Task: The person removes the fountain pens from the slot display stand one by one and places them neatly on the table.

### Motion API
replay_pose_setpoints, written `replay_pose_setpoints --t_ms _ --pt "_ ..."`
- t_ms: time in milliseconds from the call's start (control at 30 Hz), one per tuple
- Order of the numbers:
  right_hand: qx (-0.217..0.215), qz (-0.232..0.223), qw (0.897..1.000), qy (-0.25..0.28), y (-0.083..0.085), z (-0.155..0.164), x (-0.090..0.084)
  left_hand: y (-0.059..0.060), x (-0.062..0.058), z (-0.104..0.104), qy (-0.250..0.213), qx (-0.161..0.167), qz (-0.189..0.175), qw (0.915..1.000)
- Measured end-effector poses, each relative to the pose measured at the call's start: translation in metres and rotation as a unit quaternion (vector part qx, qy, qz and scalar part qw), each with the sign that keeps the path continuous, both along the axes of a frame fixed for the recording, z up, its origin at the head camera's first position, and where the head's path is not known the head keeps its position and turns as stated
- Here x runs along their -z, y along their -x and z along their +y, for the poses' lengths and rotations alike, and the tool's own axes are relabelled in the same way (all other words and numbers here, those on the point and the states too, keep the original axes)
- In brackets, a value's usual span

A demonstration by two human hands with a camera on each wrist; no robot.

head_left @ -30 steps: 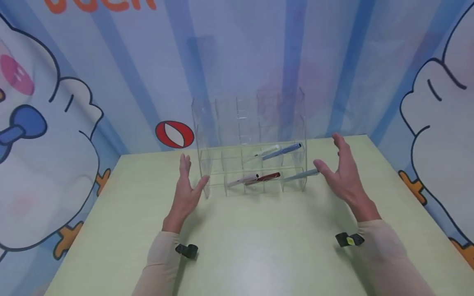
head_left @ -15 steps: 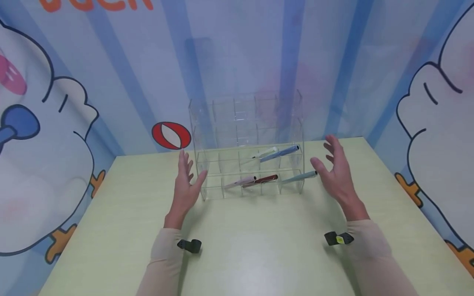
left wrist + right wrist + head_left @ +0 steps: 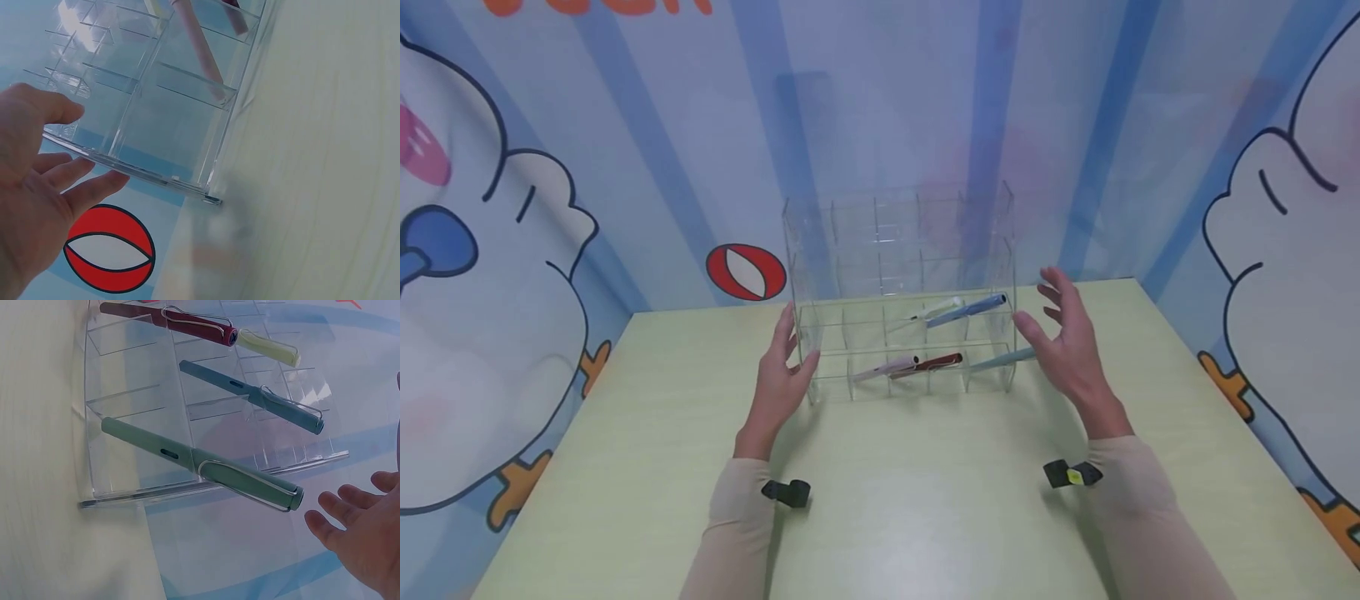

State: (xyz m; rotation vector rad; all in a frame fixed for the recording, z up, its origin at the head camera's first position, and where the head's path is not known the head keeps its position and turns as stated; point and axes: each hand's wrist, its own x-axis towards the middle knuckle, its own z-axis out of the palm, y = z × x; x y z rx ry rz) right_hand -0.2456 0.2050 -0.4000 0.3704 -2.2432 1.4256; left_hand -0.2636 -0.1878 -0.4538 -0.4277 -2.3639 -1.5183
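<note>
Closing in from both sides, the hands now flank the clear acrylic compartment rack (image 3: 902, 333) standing on the pale green surface (image 3: 925, 500). Left hand (image 3: 778, 385) touches its wall; right hand (image 3: 1063, 346) hovers near; both spread, gripping nothing.

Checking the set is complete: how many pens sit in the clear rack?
5: front row, pink pen, dark red pen, green pen; row behind, pale yellow pen, blue pen.
</note>
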Motion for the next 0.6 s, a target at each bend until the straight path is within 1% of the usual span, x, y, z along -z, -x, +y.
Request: replay_pose_setpoints --t_ms 100,300,400,467,600 --pt "-0.003 0.005 1.0 -0.003 0.0 -0.001 -0.002 0.001 0.0 0.0 0.009 -0.002 -0.004 0.9999" --pt "-0.006 0.008 1.0 -0.005 -0.002 -0.004 -0.007 0.001 -0.002 -0.001 0.048 -0.006 -0.013 0.9988" --pt "-0.003 0.008 1.0 -0.012 -0.001 -0.006 -0.01 0.0 -0.002 -0.001 0.055 -0.001 -0.021 0.9982" --pt "-0.004 0.012 1.0 -0.017 -0.001 -0.008 -0.011 0.0 -0.002 -0.002 0.056 0.003 -0.022 0.9982" --pt "-0.003 0.025 0.999 -0.027 0.001 -0.012 -0.013 0.0 -0.001 -0.003 0.063 0.006 -0.011 0.998"
